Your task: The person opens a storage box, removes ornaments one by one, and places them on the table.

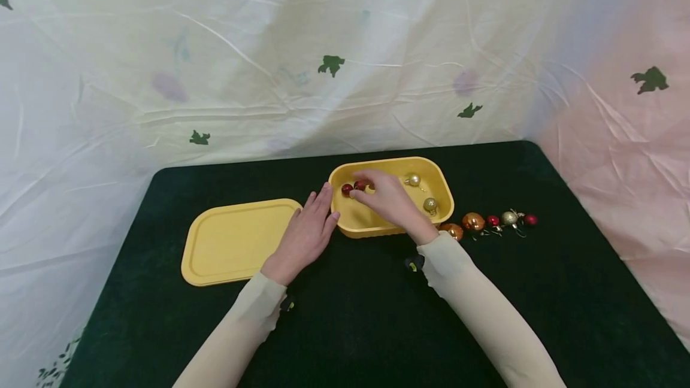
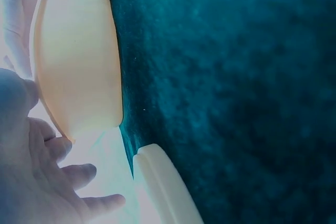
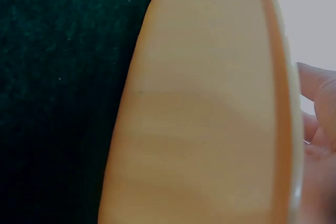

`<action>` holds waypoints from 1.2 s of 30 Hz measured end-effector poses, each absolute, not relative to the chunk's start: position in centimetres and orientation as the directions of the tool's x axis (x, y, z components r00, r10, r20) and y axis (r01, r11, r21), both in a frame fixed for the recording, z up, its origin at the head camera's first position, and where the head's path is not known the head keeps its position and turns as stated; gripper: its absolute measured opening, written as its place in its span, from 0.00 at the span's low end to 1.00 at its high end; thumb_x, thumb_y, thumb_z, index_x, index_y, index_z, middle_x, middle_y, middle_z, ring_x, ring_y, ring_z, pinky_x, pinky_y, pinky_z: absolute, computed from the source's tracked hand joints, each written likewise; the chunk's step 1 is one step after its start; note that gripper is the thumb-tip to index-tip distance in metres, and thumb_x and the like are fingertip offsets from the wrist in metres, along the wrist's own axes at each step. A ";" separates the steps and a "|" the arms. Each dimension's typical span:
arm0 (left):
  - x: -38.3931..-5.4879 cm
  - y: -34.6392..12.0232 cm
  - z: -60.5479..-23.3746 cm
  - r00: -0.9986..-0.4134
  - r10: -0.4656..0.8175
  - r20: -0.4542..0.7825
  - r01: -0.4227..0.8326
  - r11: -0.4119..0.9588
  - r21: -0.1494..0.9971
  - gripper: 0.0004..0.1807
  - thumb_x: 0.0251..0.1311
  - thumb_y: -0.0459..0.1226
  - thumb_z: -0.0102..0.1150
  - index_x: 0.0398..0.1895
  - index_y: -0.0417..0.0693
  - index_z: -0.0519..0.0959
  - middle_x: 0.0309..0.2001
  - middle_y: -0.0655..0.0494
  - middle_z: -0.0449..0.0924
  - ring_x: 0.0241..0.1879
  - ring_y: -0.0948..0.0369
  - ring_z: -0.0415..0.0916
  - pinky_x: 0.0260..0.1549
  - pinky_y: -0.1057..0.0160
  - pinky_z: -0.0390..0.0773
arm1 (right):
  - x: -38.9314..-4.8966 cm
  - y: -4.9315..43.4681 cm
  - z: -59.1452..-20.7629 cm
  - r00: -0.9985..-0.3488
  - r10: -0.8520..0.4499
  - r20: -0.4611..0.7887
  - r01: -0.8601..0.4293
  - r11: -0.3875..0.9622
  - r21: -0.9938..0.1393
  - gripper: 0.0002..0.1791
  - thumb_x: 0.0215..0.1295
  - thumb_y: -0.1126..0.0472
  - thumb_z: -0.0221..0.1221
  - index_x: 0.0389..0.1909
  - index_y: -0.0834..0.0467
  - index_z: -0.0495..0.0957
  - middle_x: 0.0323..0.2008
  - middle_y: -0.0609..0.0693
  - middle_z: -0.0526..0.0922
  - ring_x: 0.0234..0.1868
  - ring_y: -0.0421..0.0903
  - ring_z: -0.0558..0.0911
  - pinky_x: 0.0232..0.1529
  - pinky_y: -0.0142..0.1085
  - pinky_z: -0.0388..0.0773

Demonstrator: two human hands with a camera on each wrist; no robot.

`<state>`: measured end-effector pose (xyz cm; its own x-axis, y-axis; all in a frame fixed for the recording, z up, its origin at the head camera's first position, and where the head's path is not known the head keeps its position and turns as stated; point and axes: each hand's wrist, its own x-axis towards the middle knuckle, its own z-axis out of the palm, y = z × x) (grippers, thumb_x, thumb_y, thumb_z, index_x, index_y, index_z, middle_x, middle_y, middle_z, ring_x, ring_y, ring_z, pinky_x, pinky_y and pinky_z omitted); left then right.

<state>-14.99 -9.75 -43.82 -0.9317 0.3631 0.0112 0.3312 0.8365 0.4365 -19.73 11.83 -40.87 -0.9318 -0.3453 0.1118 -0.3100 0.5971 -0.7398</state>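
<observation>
The yellow box (image 1: 372, 232) stands upright and uncovered towards the far side of the worktop (image 1: 350, 322), long side facing the person, with small shiny baubles lying inside it. At its left end are a dark red bauble (image 1: 347, 190) and, just beside it, more red partly hidden by the right hand (image 1: 389, 197); towards the right end lie a pale gold bauble (image 1: 414, 179) and, nearer the front wall, a duller gold bauble (image 1: 430, 205). The right hand reaches over the front rim into the box, thumb and fingers curved towards each other; its grip is narrow, with red showing at the gap, but I cannot tell whether it holds a bauble or only hovers over one. The left hand (image 1: 306, 231) has its grip wide, fingers stretched out and spread, the tips against the box's left end. Just left of that hand lies the yellow lid (image 1: 232, 241), flat and apart from the box. On the other side, a loose row runs from the box's front right corner: an orange bauble (image 1: 454, 232), a larger orange one, a small red one, a glittery gold one and a dark red one. Dark green cloth covers the worktop, and behind it hangs a pale curtain (image 1: 377, 112) with dark green leafy shapes
</observation>
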 end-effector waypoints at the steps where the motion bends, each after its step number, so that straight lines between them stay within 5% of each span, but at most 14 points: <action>1: -15.0 -9.8 -43.8 -0.932 0.363 0.014 0.332 0.835 0.438 0.38 0.82 0.53 0.38 0.85 0.53 0.41 0.84 0.57 0.41 0.82 0.48 0.44 0.74 0.34 0.52 | -19.9 11.7 -41.0 -0.932 -0.348 0.101 -0.304 0.600 -0.739 0.25 0.73 0.55 0.64 0.65 0.62 0.78 0.58 0.58 0.84 0.61 0.54 0.81 0.65 0.51 0.75; 15: -15.2 -9.6 -43.7 -0.929 0.370 0.005 0.339 0.846 0.410 0.35 0.82 0.52 0.38 0.85 0.51 0.47 0.84 0.58 0.41 0.81 0.47 0.45 0.72 0.32 0.55 | -21.5 10.8 -41.7 -0.921 -0.390 0.017 -0.286 0.646 -0.708 0.28 0.71 0.55 0.66 0.69 0.61 0.76 0.64 0.57 0.80 0.64 0.54 0.79 0.66 0.49 0.74; 28: -15.1 -9.6 -43.5 -0.929 0.370 0.007 0.339 0.844 0.415 0.35 0.82 0.53 0.37 0.85 0.51 0.48 0.84 0.57 0.42 0.81 0.46 0.46 0.72 0.33 0.56 | -22.5 9.8 -42.2 -0.878 -0.475 -0.063 -0.330 0.695 -0.639 0.26 0.70 0.58 0.66 0.66 0.62 0.77 0.54 0.55 0.84 0.48 0.49 0.80 0.58 0.44 0.79; 36: -15.1 -9.7 -43.6 -0.928 0.372 0.019 0.344 0.836 0.428 0.35 0.82 0.53 0.39 0.85 0.50 0.48 0.84 0.57 0.42 0.81 0.46 0.46 0.72 0.32 0.56 | -22.7 9.6 -42.6 -0.859 -0.508 -0.071 -0.366 0.704 -0.608 0.19 0.70 0.61 0.66 0.60 0.61 0.82 0.52 0.53 0.87 0.49 0.47 0.83 0.61 0.44 0.78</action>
<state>-15.07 -9.74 -43.57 -0.9282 0.3717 0.0194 0.3436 0.8358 0.4282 -22.70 9.55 -42.62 -0.8586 -0.5078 -0.0707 -0.3663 0.7040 -0.6084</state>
